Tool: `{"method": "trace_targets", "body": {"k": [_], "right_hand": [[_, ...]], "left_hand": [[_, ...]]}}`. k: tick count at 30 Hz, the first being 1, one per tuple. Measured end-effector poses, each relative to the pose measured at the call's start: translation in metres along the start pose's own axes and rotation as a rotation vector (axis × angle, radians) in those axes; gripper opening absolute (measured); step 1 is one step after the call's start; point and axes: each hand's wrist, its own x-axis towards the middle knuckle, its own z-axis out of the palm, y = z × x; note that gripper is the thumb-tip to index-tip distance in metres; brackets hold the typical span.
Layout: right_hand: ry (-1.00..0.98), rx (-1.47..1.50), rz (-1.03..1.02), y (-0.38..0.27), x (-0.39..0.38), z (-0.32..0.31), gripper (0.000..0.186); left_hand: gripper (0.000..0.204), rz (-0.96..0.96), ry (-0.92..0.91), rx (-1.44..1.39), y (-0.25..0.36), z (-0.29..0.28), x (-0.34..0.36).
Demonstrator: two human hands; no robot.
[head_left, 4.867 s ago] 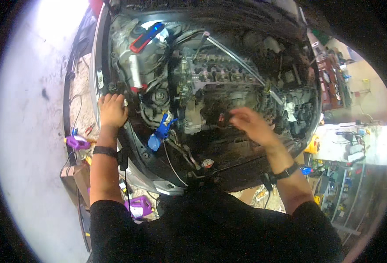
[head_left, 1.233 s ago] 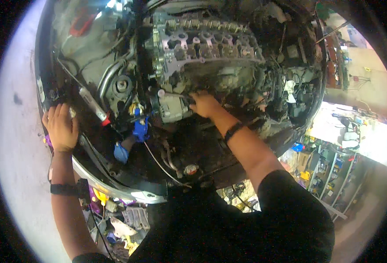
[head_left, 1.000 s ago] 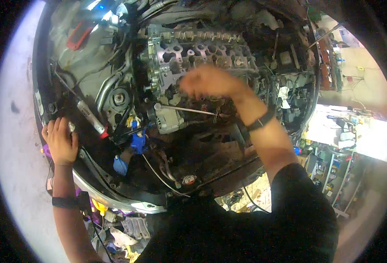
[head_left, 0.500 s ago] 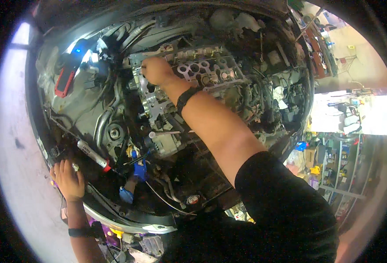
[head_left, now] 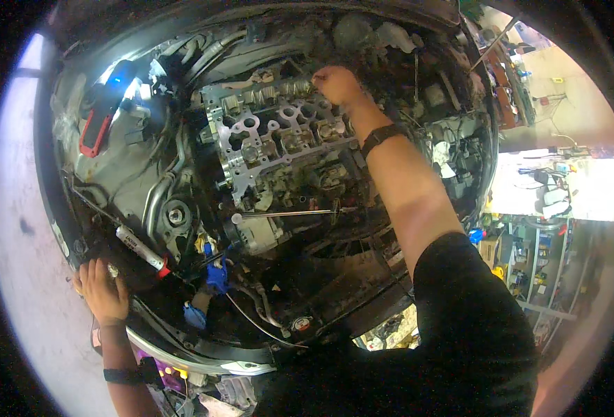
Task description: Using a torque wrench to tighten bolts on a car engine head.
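My right hand is over the far edge of a bare metal cylinder head in the car's engine bay. Its fingers are curled together; whatever they may hold is hidden. The cylinder head shows round bores and machined openings along its top. At the near left, my left hand lies on the edge of the car body with its fingers stretched out. A small pale lump shows beside its fingers. Close to that hand rests a white tube with a red cap.
A red lamp glows at the left of the bay. Below the cylinder head lie a long metal rod and a crumpled blue glove or rag. Hoses run along the left. Shelves stand at the right.
My right hand has moved right, from the cylinder head's left end to its far edge, uncovering the left part. My left hand has stayed on the car's edge.
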Motion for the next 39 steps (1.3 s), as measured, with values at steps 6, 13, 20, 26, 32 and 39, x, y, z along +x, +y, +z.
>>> {"method": "trace_targets", "body": {"k": [6, 13, 20, 26, 32, 39], "right_hand": [[-0.014, -0.007, -0.094, -0.026, 0.006, 0.009, 0.031], [-0.101, -0.118, -0.131, -0.021, 0.002, 0.024, 0.035], [-0.208, -0.228, -0.058, -0.035, 0.008, 0.017, 0.037], [-0.219, -0.206, -0.17, -0.025, 0.013, 0.028, 0.032], [-0.31, -0.344, -0.18, -0.034, 0.016, 0.016, 0.029], [-0.348, -0.369, -0.067, -0.035, 0.014, 0.023, 0.029]], "left_hand": [[0.056, -0.079, -0.165, 0.003, 0.009, -0.016, 0.006], [0.049, 0.045, 0.083, 0.025, 0.009, -0.009, 0.006], [0.055, -0.058, -0.154, 0.039, 0.004, -0.012, 0.004], [0.054, -0.056, -0.137, 0.047, 0.003, -0.012, 0.003], [0.054, -0.066, -0.119, 0.0, 0.003, -0.009, 0.005], [0.055, -0.042, -0.08, 0.02, -0.001, -0.006, 0.0]]}}
